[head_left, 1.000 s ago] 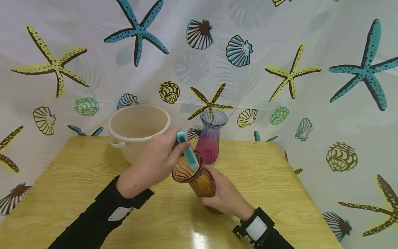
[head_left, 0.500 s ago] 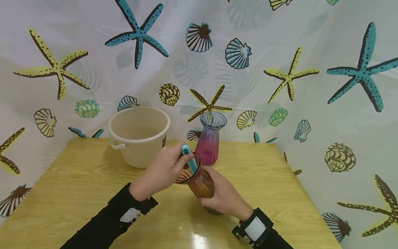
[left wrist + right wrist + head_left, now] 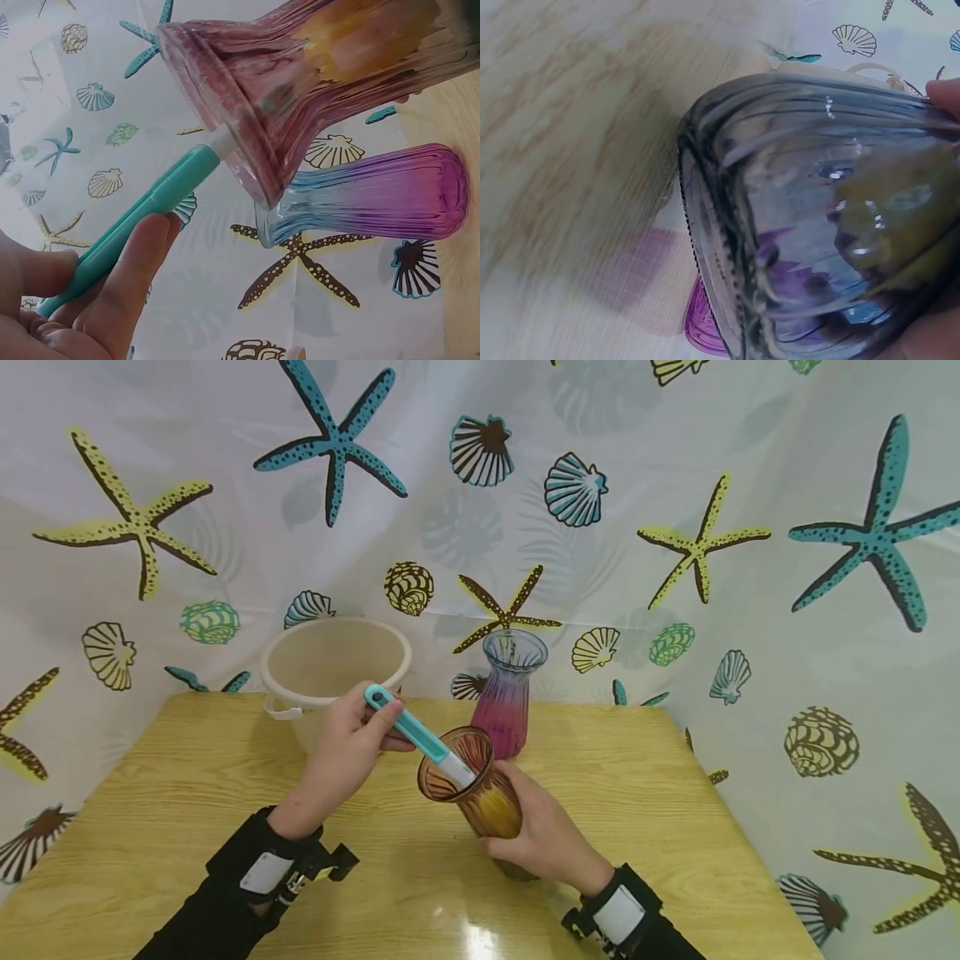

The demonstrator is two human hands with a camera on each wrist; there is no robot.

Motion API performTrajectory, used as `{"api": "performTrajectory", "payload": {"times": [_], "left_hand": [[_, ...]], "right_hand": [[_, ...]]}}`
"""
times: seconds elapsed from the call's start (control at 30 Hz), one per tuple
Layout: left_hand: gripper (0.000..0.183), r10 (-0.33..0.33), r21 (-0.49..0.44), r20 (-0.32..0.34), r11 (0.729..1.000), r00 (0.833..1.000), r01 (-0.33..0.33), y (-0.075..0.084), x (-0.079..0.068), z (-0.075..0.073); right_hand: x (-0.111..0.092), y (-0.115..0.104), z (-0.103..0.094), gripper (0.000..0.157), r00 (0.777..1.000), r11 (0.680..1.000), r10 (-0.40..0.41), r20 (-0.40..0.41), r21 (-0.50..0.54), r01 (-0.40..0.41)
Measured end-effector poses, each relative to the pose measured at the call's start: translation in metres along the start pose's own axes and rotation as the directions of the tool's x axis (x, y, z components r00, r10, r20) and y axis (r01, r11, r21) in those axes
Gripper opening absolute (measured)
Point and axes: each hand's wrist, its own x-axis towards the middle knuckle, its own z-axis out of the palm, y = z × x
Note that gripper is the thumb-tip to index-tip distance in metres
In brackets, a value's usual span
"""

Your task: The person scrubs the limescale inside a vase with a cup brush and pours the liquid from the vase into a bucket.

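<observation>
My left hand pinches the teal handle of a bottle brush, thumb along its upper end. The brush's white shaft slants down through the flared mouth of an amber ribbed glass vase. In the left wrist view a yellow-orange mass, the brush's head, shows through the vase wall. My right hand grips the vase around its body, thumb on the near side, and tilts it with the mouth toward the left. In the right wrist view the vase's greyish base faces the table.
Behind the held vase stands a second ribbed vase, blue at the top and pink below. A cream bucket with a handle is at the back left of the wooden table. A curtain printed with starfish and shells hangs behind.
My left hand first pushed the brush deeper into the vase, then drew it back up and left, so more handle and white shaft show. The vase and right hand have stayed nearly still.
</observation>
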Motion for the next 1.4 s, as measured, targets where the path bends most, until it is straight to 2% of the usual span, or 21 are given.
{"api": "performTrajectory", "payload": {"times": [0.13, 0.3, 0.47, 0.63, 0.8, 0.93, 1.0, 1.1, 1.23, 1.3, 1.4], "left_hand": [[0.02, -0.007, -0.046, -0.048, 0.999, 0.999, 0.005, 0.002, 0.001, -0.011], [0.022, -0.078, -0.079, -0.049, 0.994, 0.996, 0.074, -0.001, 0.001, -0.016], [0.024, -0.131, -0.123, -0.017, 0.984, 0.991, 0.128, -0.004, 0.001, -0.007], [0.018, -0.103, -0.112, 0.027, 0.988, 0.994, 0.106, 0.001, 0.001, 0.01], [0.017, -0.076, 0.019, 0.077, 0.997, 0.994, 0.074, 0.001, -0.003, 0.029], [0.013, -0.075, 0.181, 0.105, 0.982, 0.992, 0.055, 0.003, -0.006, 0.037], [0.01, -0.053, 0.271, 0.119, 0.962, 0.991, 0.019, 0.007, -0.007, 0.04], [0.01, 0.0, 0.397, 0.158, 0.916, 0.987, -0.063, 0.016, -0.009, 0.042], [0.012, 0.06, 0.499, 0.198, 0.853, 0.978, -0.153, 0.024, -0.013, 0.046], [0.012, 0.08, 0.51, 0.195, 0.843, 0.978, -0.171, 0.023, -0.015, 0.048], [0.01, 0.113, 0.506, 0.174, 0.842, 0.978, -0.187, 0.019, -0.019, 0.049]], "right_hand": [[0.001, 0.001, -0.001, 0.091, 1.0, 1.0, 0.01, 0.006, 0.0, -0.01], [0.002, 0.002, -0.002, 0.091, 1.0, 1.0, -0.004, 0.01, 0.004, 0.004], [0.0, 0.004, -0.002, 0.09, 1.0, 1.0, 0.017, -0.011, 0.024, -0.017], [0.0, 0.005, -0.002, 0.09, 0.999, 0.999, 0.019, -0.031, 0.031, -0.018], [0.001, 0.002, -0.001, 0.09, 1.0, 0.999, -0.006, -0.018, 0.036, 0.007], [0.002, 0.0, -0.001, 0.09, 1.0, 0.999, -0.013, -0.006, 0.032, 0.013], [0.002, 0.0, -0.001, 0.09, 1.0, 0.999, -0.014, -0.004, 0.036, 0.014], [0.001, 0.0, 0.0, 0.09, 1.0, 0.999, -0.02, -0.008, 0.041, 0.02], [0.002, 0.001, 0.0, 0.089, 0.999, 0.999, -0.033, -0.008, 0.031, 0.034], [0.002, 0.001, 0.001, 0.088, 0.999, 0.999, -0.037, -0.007, 0.024, 0.038], [0.002, 0.0, 0.001, 0.087, 0.999, 0.999, -0.037, -0.006, 0.018, 0.037]]}}
